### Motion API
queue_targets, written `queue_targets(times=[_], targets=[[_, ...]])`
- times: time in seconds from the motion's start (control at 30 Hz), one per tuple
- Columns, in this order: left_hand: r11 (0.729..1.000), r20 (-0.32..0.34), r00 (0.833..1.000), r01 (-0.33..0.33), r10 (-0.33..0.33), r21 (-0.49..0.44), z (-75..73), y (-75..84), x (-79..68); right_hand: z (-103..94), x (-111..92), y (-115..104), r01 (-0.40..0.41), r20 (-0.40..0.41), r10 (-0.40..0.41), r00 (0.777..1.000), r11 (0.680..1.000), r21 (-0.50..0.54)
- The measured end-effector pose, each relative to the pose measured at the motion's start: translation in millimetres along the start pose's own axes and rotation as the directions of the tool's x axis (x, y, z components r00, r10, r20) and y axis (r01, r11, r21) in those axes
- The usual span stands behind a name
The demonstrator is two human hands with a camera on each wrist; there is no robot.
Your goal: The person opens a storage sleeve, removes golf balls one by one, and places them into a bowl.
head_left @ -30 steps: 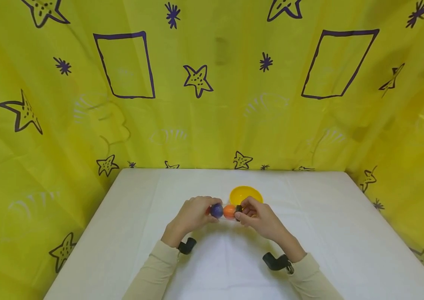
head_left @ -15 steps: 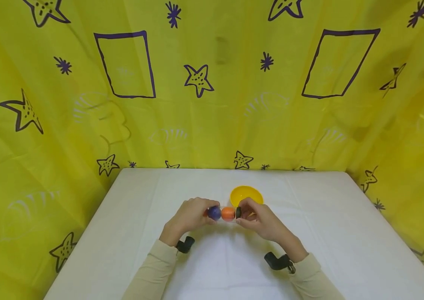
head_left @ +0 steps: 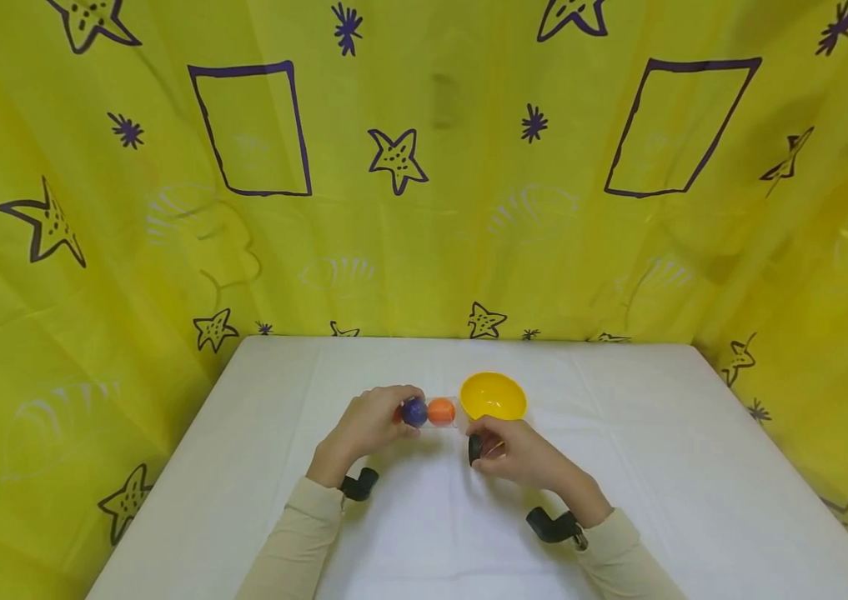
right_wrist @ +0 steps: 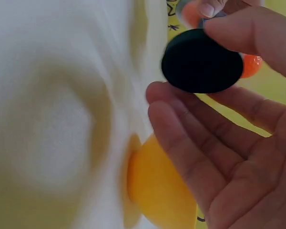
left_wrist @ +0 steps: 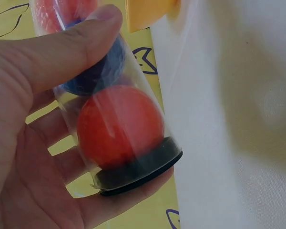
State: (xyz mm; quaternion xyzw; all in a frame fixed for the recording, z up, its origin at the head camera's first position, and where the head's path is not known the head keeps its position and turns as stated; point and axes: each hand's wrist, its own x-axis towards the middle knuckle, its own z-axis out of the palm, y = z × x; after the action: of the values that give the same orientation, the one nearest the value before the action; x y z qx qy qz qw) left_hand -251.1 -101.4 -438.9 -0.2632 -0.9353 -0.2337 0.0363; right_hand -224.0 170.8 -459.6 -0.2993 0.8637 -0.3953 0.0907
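My left hand (head_left: 371, 421) grips a clear plastic tube (left_wrist: 150, 95) with balls inside. An orange ball (head_left: 442, 411) lies toward the tube's right end in the head view, beside a dark blue ball (head_left: 413, 412). The left wrist view shows a red ball (left_wrist: 120, 126) resting against a black end cap (left_wrist: 138, 167) at the other end. Between thumb and fingertips, my right hand (head_left: 517, 454) pinches a separate round black cap (right_wrist: 202, 62), apart from the tube and lower right of its uncapped end.
A yellow bowl (head_left: 493, 392) stands on the white-covered table (head_left: 604, 400), just beyond my right hand and right of the tube. Yellow patterned curtains (head_left: 424, 250) rise behind and beside the table.
The black cap has come off the orange ball's end of the tube. My left hand has moved left and slightly away with the tube; my right hand has shifted nearer with the cap.
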Motion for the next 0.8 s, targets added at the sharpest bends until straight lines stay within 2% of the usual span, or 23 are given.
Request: queue_targets(times=[0.37, 0.63, 0.8], targets=[[0.996, 0.005, 1.000, 0.017, -0.017, -0.082, -1.1, -0.1, 0.2, 6.2, 1.3, 7.8, -0.085, 0.120, 0.084, 0.989, 0.996, 0.000], [0.996, -0.003, 1.000, 0.009, -0.009, -0.088, -2.9, -0.8, -0.7, 6.8, 2.5, 8.8, -0.143, 0.103, 0.142, 0.984, 0.990, -0.004], [0.996, 0.000, 1.000, 0.010, -0.010, -0.093, -3.1, -0.6, -1.6, 8.1, 1.7, 10.4, -0.138, 0.081, 0.141, 0.987, 0.990, -0.033]])
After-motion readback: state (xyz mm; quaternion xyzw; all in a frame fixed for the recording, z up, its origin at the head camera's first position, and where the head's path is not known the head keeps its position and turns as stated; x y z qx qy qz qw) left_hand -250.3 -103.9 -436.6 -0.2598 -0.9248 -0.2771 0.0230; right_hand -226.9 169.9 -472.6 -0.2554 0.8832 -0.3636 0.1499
